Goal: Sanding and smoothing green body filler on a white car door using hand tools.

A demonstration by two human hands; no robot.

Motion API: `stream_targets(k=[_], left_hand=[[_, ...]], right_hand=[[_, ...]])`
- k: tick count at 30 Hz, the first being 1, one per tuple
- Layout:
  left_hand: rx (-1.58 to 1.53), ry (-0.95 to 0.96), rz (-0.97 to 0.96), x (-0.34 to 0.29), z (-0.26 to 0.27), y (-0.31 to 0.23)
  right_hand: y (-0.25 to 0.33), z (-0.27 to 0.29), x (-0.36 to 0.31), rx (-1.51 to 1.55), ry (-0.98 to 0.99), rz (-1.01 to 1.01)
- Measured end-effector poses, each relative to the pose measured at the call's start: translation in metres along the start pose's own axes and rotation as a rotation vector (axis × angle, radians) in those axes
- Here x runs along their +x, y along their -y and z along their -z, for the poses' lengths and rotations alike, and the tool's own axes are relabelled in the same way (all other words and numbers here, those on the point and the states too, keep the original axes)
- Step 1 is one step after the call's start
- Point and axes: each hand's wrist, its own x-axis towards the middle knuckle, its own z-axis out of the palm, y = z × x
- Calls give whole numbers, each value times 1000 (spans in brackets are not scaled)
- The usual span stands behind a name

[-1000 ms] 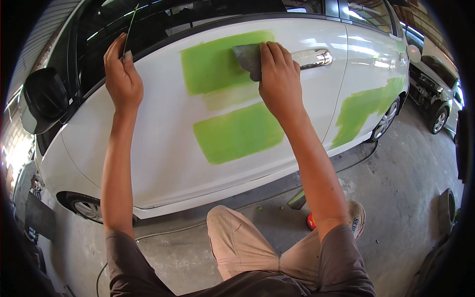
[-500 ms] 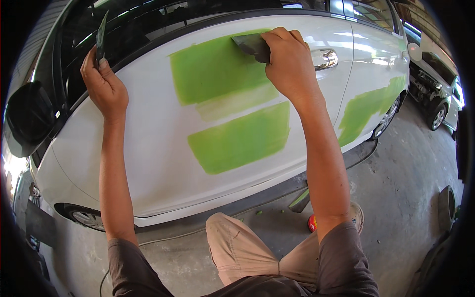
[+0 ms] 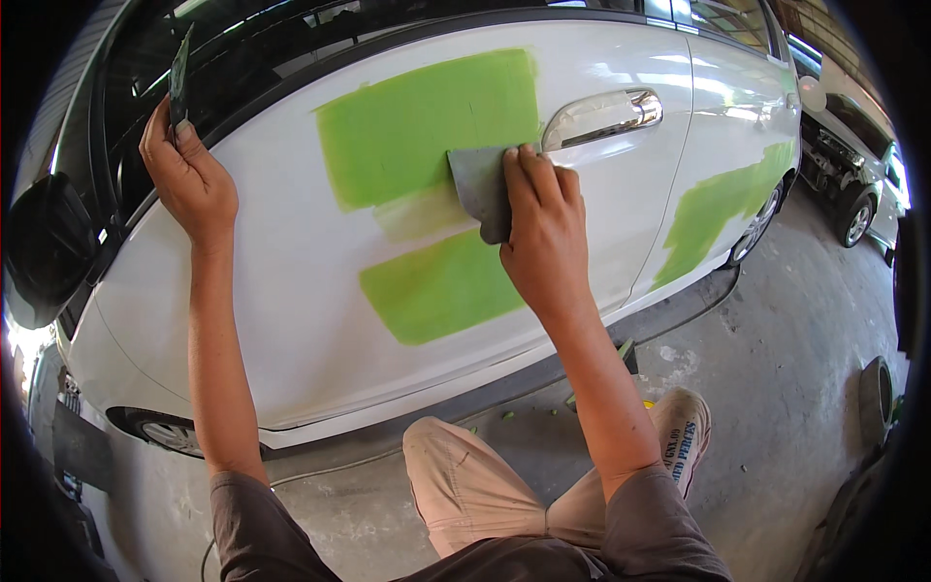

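Note:
My right hand (image 3: 545,218) grips a dark grey putty spreader (image 3: 479,189), its blade against the white car door (image 3: 291,281) just below the chrome handle (image 3: 603,116). Left of the spreader lies a large patch of green filler (image 3: 417,121), with a thin pale smear under its lower edge. A second green patch (image 3: 436,291) sits lower on the door, partly behind my right hand. Up by the window, my left hand (image 3: 194,179) holds another thin spreader (image 3: 180,78) upright and nearly edge-on, clear of the door.
More green filler (image 3: 722,209) covers part of the rear door. The black side mirror (image 3: 53,247) juts out at the left. A hose (image 3: 679,325) runs along the floor beside the car. A tyre (image 3: 876,398) and another car (image 3: 858,175) stand at the right.
My right hand has brought its spreader down from the top of the upper green patch to its lower right. My left hand has shifted slightly left, still holding its spreader.

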Motion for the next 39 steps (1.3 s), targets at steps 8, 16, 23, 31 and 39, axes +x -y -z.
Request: stream_targets(k=[8, 16, 23, 31, 39], left_hand=[[101, 25, -25, 3, 7, -2], [116, 62, -26, 4, 9, -7], [107, 21, -59, 5, 6, -7], [50, -15, 13, 1, 1, -3], [50, -11, -5, 1, 3, -2]], right_hand=[[3, 27, 24, 19, -143, 67], [-31, 12, 103, -82, -166, 141], [-28, 28, 98, -21, -3, 85], [-5, 14, 17, 14, -34, 38], [11, 20, 0, 23, 32, -57]])
